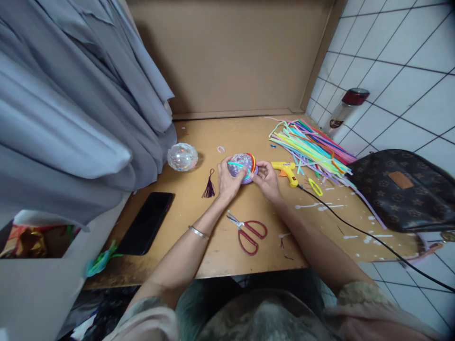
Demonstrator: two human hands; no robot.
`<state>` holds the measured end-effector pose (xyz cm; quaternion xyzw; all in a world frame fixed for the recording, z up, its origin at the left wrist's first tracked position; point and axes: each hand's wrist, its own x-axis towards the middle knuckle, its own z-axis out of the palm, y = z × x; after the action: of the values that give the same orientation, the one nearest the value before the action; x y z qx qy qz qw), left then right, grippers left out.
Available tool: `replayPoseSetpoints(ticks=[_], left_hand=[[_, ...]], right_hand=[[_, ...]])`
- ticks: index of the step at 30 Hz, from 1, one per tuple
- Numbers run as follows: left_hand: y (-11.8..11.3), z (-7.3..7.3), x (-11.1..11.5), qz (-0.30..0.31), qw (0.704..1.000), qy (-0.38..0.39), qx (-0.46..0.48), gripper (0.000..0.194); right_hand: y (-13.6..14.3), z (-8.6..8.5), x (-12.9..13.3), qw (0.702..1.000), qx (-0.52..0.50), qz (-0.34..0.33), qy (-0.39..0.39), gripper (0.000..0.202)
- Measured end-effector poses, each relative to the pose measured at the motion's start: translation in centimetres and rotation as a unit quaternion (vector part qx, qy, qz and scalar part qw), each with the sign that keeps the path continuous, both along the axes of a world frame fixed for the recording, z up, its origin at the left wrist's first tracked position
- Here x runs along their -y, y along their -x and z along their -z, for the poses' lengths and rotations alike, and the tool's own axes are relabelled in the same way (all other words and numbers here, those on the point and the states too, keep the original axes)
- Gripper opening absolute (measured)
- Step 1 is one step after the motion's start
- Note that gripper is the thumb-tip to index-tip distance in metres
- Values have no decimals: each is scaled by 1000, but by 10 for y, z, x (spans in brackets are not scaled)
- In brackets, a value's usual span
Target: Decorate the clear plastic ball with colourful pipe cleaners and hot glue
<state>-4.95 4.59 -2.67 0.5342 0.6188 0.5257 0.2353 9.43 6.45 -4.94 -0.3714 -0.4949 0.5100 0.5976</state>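
Note:
Both hands hold a round ball (237, 169) wrapped with coloured strips of cyan, red, yellow and purple, over the middle of the table. My left hand (228, 181) is closed round its left and near side. At its right edge, the fingers of my right hand (266, 179) pinch near the strips. A yellow glue gun (286, 171) lies just right of my right hand. To the left are a dark purple tassel (209, 184) and a clear ball (182, 157) with coloured specks. Scissors with red handles (249, 230) lie below the hands.
A pile of coloured pipe cleaners (309, 147) lies at the back right, beside a brown patterned bag (401, 189) and a bottle with a red lid (346, 111). At left lies a black phone (146, 222) below a grey curtain (88, 104). A black cord (341, 219) runs right.

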Motion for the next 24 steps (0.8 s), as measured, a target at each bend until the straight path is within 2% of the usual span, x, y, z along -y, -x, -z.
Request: replayPoseSetpoints(ticks=[16,24], left_hand=[[-2,-2,-3,-24,1000,11,-4,56],[-3,-2,-2,-20,1000,12,-10,58]], right_hand=[[-2,0,-1,1000,-11,-22,-5,58],[0,-3,2,1000,-2,-11,12,64]])
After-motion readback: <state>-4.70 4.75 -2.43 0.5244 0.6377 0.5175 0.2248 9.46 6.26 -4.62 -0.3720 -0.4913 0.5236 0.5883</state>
